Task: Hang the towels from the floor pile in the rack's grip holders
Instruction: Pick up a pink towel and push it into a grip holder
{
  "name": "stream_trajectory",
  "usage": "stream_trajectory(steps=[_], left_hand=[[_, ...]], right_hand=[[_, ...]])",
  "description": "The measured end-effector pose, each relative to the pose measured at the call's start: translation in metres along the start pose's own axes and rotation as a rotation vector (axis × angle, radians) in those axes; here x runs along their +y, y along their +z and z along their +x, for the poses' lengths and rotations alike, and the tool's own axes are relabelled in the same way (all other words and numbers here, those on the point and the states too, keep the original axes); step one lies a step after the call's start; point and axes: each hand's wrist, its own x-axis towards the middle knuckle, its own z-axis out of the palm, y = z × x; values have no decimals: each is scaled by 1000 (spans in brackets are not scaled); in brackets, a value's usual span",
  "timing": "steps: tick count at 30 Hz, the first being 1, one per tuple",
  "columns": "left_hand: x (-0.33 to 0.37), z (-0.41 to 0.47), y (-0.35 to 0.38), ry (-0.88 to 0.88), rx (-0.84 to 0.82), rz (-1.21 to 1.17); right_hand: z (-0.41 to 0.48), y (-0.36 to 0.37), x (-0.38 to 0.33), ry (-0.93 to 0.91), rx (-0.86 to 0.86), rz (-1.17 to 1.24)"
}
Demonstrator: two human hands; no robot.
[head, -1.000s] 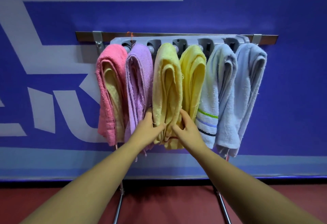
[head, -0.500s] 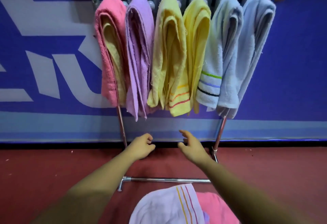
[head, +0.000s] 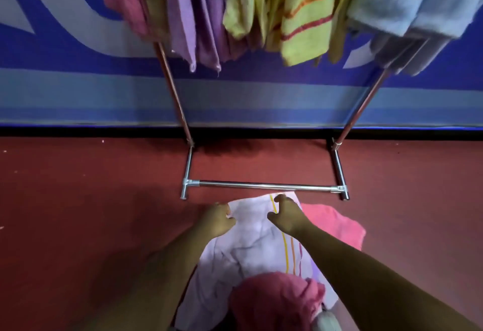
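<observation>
- Currently, the white towel [head: 251, 241] lies crumpled on the floor [head: 78, 200] at lower centre of frame. Its far edge is just below the rack's base bar [head: 261, 186]; contact w/ the bar can't be told.
- Rest of pile: the pink towel [head: 337, 226] sits right of centre, touching the white one's right edge. The dark pink towel [head: 274, 299] is bunched over its near end at bottom centre.
- Hung towels [head: 305, 16] span the top of frame. The grip holders are out of view.
- Handling (est.): terry cloth, so soft, light and limp w/ no stiffness. Not fragile and not slippery. It will sag when lifted and may drag the dark pink towel along.
- Grip pts (est.): take the two far corners, hands apart, so it comes up spread and free of the pile.
- L hand [head: 217, 219]: at the far-left corner, fingers curled round the cloth edge, apparently pinching it.
- R hand [head: 286, 214]: on the far edge by the yellow stripe [head: 285, 249]. Fingers are bent w/ tips on the cloth and thumb held apart. Can't tell if the pinch is closed.
</observation>
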Motion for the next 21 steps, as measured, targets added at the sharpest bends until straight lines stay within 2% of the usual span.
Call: stream_trajectory(steps=[8,12,14,17,21], left_hand=[[-52,49,88,-69,-223,54],[-64,63,130,-68,-378,-54],[-73,62,153,-70,-393,-81],[-82,58,185,-14,-397,18],[-92,59,197,9,-269,-55]], right_hand=[[40,79,58,66,-195,-170],[50,113,84,57,-253,-216],[53,129,97,28,-234,-264],[55,144,109,14,-121,-275],[60,147,110,-26,-48,-333]])
